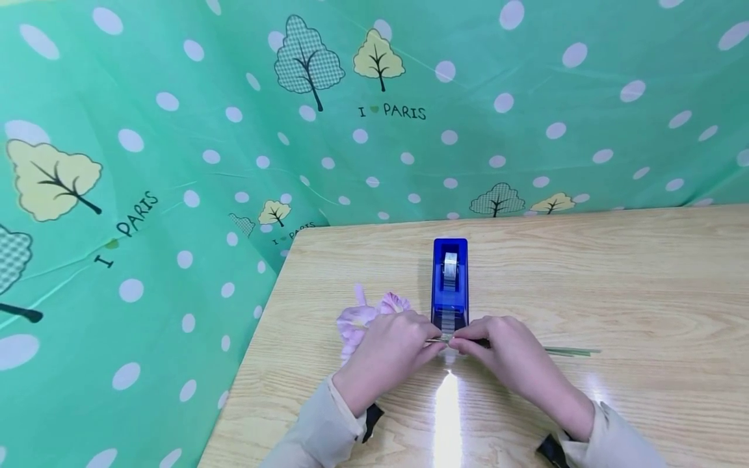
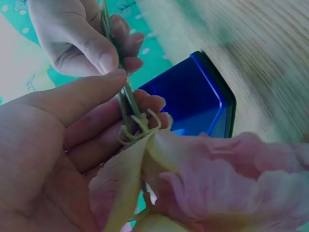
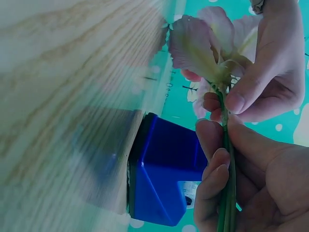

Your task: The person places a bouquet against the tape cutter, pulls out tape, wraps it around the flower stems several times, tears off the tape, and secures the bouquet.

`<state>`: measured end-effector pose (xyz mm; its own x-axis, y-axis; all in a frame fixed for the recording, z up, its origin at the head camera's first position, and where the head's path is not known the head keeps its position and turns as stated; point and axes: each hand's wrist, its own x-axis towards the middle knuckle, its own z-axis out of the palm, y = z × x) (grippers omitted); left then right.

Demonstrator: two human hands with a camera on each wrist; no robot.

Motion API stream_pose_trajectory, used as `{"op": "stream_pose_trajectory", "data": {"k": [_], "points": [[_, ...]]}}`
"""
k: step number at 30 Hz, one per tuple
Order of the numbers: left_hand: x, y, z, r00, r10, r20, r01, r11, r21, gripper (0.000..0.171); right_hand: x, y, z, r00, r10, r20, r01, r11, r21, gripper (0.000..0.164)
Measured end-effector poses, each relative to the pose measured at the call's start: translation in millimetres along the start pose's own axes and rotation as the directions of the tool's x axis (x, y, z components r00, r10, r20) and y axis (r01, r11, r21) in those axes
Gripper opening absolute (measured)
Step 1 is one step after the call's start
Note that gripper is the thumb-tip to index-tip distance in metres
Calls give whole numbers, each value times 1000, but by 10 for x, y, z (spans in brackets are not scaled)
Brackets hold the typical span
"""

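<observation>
Several pale pink-purple flowers (image 1: 354, 322) on thin green stems (image 1: 570, 351) lie crosswise between the two hands. My left hand (image 1: 386, 348) pinches the stems just below the blossoms, with thumb and fingertips. Close beside it, my right hand (image 1: 515, 354) grips the same stems, their ends sticking out to the right past it. Fingertips of both hands nearly meet in front of a blue tape dispenser (image 1: 450, 299). In the right wrist view the petals (image 3: 193, 48) fan out above the left thumb. Whether tape goes round the stems is hard to tell.
The dispenser stands on a light wood-grain table (image 1: 585, 273), its near end right by the fingertips. A green dotted cloth (image 1: 409, 156) printed with trees hangs behind the table and along its left side. Light glares on the tabletop between the forearms.
</observation>
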<state>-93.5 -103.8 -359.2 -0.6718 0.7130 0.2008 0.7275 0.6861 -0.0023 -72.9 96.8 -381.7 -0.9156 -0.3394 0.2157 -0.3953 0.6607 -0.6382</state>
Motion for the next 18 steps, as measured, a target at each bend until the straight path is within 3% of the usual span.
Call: {"op": "stream_pose_trajectory", "data": {"k": [10, 18], "points": [[-1, 9, 22, 1000, -19, 18, 19, 1000, -2, 14, -5, 7, 21, 999, -25, -34, 25, 1000, -8, 5], [2, 1, 29, 999, -34, -26, 34, 999, -26, 15, -6, -4, 16, 998, -12, -59, 12, 1000, -2, 7]]}}
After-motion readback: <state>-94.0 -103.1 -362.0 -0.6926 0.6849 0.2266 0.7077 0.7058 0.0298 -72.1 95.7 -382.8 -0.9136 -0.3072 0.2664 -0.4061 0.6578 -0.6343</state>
